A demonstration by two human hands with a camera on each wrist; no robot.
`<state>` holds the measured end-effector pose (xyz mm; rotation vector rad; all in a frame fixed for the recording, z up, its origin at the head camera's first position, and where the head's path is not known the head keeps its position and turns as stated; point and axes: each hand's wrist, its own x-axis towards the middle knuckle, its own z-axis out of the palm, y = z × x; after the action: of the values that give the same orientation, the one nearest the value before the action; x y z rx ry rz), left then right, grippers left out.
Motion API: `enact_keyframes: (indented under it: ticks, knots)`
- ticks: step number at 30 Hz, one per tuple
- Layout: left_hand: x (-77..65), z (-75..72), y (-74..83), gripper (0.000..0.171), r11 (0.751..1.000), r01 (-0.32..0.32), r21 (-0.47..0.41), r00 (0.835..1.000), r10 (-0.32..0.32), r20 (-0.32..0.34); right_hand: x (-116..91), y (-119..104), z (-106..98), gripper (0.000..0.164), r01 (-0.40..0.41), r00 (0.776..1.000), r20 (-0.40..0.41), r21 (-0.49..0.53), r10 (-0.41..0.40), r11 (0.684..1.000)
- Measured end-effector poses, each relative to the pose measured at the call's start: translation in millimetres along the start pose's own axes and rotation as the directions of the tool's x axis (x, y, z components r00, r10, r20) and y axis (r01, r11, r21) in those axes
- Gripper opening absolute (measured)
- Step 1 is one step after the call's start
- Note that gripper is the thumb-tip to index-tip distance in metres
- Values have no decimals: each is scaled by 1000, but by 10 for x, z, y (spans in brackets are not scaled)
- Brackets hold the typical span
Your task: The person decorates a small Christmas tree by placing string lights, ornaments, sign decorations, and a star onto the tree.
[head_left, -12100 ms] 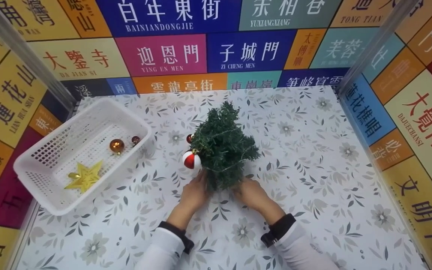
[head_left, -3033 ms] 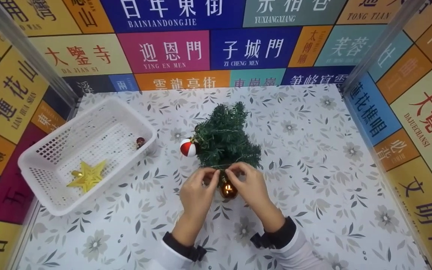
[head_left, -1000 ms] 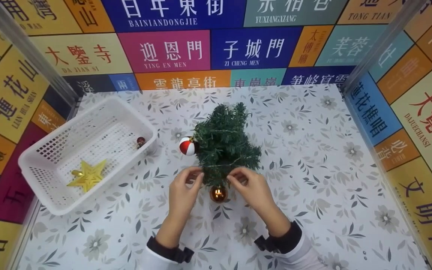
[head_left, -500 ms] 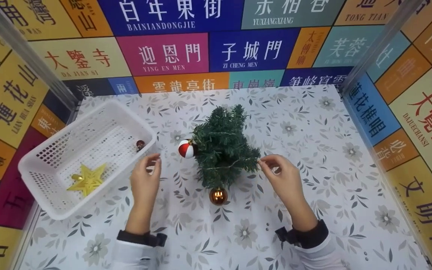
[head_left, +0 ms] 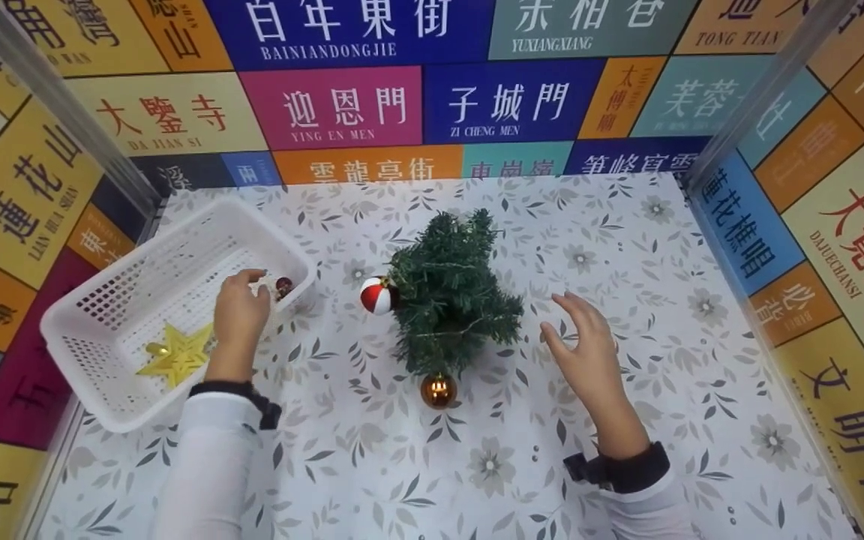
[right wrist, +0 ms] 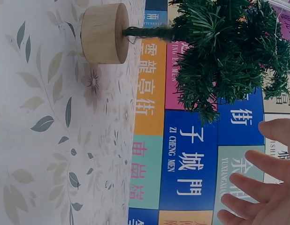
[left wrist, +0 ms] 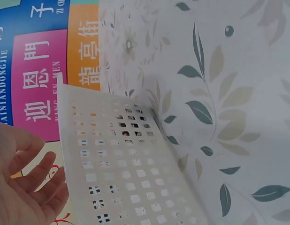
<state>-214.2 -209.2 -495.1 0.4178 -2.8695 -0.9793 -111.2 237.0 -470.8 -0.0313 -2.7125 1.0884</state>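
Tree (head_left: 458, 281) pointing up, long axis vertical (wooden base (right wrist: 102, 35) down), right fingers (right wrist: 267, 164) spread, left fingers (head_left: 244, 279) relaxed over basket (head_left: 76, 381).

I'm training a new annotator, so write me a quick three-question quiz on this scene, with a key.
1. True or false: the right hand is gripping the tree.
2. What yellow shape lies in the basket?
3. Fill in the blank: in the right wrist view, the tree's round base looks to be made of ____.

Key: 1. False, it is apart from the tree. 2. A star. 3. Wood.
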Motion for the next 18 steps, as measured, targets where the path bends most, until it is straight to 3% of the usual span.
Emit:
enact_keyframes:
  ticks: [4,8,12,15,18]
  knots:
    - [188,-25,-58,37,1000,21,16,991,-23,132,8,20,12,53,-17,999,51,-45,20,999]
    - [308,-7,-118,41,998,47,43,964,-56,258,0,48,17,65,-41,989,137,-120,57,992]
    - [386,49,-176,45,998,2,60,918,-26,395,-22,71,23,70,-37,984,168,-168,66,985]
    - [421,80,-222,45,999,-31,30,875,12,484,-35,72,24,71,-27,982,176,-197,62,980]
    - [434,87,-268,46,1000,-13,-29,835,26,549,-40,62,25,71,-16,982,178,-218,56,976]
